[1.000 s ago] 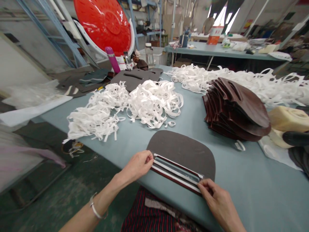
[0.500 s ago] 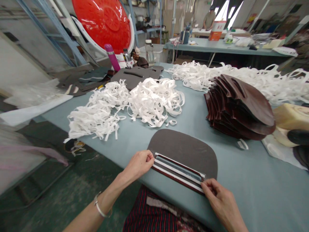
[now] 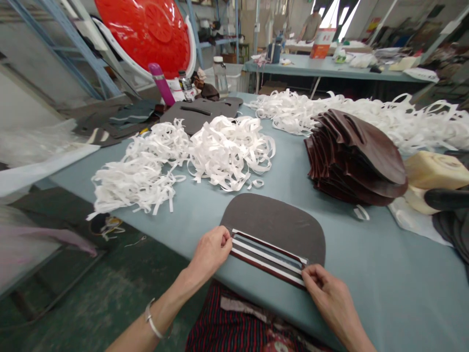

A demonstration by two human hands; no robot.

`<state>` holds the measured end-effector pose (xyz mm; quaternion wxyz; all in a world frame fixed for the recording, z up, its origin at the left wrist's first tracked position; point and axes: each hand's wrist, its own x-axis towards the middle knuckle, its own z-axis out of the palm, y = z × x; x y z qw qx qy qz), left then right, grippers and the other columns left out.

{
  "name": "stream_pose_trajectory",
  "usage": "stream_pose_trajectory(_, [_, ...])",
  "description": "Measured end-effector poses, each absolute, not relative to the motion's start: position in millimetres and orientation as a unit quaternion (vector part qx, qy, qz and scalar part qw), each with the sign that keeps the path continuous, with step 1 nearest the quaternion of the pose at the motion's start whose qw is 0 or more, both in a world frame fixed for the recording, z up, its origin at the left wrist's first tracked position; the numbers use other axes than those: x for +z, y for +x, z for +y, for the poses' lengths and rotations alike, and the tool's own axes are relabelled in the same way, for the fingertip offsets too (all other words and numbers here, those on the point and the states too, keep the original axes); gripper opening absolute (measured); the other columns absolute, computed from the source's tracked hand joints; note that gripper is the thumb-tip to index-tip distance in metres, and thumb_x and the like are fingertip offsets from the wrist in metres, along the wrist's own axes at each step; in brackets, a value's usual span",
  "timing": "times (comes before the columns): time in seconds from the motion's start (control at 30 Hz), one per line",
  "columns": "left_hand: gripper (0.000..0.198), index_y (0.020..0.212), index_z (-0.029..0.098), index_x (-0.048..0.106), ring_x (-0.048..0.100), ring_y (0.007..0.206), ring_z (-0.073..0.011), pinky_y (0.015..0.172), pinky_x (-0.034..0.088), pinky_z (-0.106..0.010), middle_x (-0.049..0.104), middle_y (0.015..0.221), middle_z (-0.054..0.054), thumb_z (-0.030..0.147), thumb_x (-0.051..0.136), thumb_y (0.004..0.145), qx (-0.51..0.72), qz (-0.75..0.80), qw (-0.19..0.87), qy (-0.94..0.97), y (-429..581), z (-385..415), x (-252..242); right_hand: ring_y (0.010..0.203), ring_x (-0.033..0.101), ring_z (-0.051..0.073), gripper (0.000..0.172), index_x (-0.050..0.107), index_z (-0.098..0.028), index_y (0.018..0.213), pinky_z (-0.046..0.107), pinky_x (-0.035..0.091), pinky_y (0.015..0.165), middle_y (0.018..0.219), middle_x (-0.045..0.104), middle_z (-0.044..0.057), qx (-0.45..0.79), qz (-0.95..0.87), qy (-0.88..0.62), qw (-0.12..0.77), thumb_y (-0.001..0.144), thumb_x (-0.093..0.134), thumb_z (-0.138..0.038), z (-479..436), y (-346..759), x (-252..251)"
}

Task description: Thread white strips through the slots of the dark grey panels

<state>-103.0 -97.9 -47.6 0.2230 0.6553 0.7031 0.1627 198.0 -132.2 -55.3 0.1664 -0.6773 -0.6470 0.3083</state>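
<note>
A dark grey leather-like panel (image 3: 273, 217) with rounded corners lies flat near the table's front edge. Along its near side runs a long narrow slot (image 3: 267, 251), bordered by white tape strips (image 3: 256, 252) and a dark red-brown edge (image 3: 262, 267). My left hand (image 3: 213, 249) has thumb and fingers pinched at the left end of this taped edge. At the right end, my right hand (image 3: 327, 288) pinches the same edge between thumb and forefinger. The fingertips hide exactly how much material each hand grips.
Piles of loose white strips (image 3: 230, 151) lie beyond the panel and along the far side. A stack of dark brown leather pieces (image 3: 357, 156) stands at right, beside a yellowish block (image 3: 437, 170). A purple bottle (image 3: 161, 84) stands at back left; a person (image 3: 311, 25) is far behind.
The view has shifted slightly, so the table and things appear a little farther left. Both hands keep their pinch at the two ends of the panel's taped edge.
</note>
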Motion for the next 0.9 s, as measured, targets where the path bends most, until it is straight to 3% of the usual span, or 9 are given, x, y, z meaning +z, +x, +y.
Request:
stream_pose_trajectory(0.17, [0.016,0.088,0.019,0.054,0.055,0.085,-0.0199,0.079,0.04,-0.033,0.059,0.087,-0.005,0.014,0.039,0.09,0.198,0.641,0.077,0.738,-92,-115,-55,0.05,0.053,0.013,0.021,0.058,-0.023,0.067,0.022,0.036,0.051,0.054,0.058,-0.003,0.3,-0.639,-0.689,0.164,0.081,0.047,-0.034,-132,194,-50])
stream_pose_trajectory(0.27, [0.022,0.106,0.018,0.056,0.055,0.095,-0.0222,0.084,0.04,-0.036,0.062,0.1,-0.008,0.015,0.039,0.092,0.18,0.613,0.044,0.768,-94,-126,-60,0.052,0.054,0.012,0.018,0.058,-0.022,0.067,0.021,0.035,0.053,0.055,0.06,-0.003,0.299,-0.623,-0.704,0.165,0.08,0.048,-0.029,-132,193,-48])
stream_pose_trajectory(0.43, [0.044,0.133,0.029,0.046,0.05,0.112,-0.0275,0.089,0.039,-0.041,0.056,0.121,-0.011,0.031,0.05,0.09,0.107,0.568,-0.001,0.816,-98,-142,-61,0.052,0.054,0.012,0.016,0.057,-0.022,0.067,0.021,0.033,0.053,0.055,0.06,-0.004,0.29,-0.609,-0.719,0.169,0.079,0.048,-0.027,-133,191,-44])
stream_pose_trajectory(0.6, [0.052,0.136,0.039,0.042,0.045,0.12,-0.0321,0.089,0.038,-0.047,0.049,0.132,-0.013,0.035,0.055,0.086,0.06,0.571,-0.035,0.818,-89,-153,-64,0.051,0.053,0.011,0.014,0.057,-0.022,0.066,0.021,0.031,0.052,0.055,0.06,-0.005,0.279,-0.606,-0.727,0.164,0.078,0.049,-0.024,-131,190,-42])
stream_pose_trajectory(0.77, [0.047,0.135,0.035,0.045,0.043,0.124,-0.0335,0.092,0.035,-0.051,0.046,0.136,-0.016,0.034,0.051,0.088,0.056,0.592,-0.037,0.803,-81,-157,-66,0.051,0.052,0.011,0.011,0.056,-0.021,0.066,0.021,0.029,0.052,0.055,0.058,-0.004,0.253,-0.612,-0.737,0.136,0.077,0.053,-0.021,-131,188,-45])
stream_pose_trajectory(0.9, [0.048,0.137,0.035,0.042,0.041,0.126,-0.0337,0.095,0.033,-0.052,0.044,0.139,-0.016,0.032,0.05,0.089,0.061,0.587,-0.028,0.807,-81,-143,-63,0.055,0.053,0.012,0.009,0.057,-0.021,0.081,0.021,0.03,0.054,0.064,0.06,-0.002,0.16,-0.659,-0.727,0.107,0.081,0.049,-0.016,-132,175,-45])
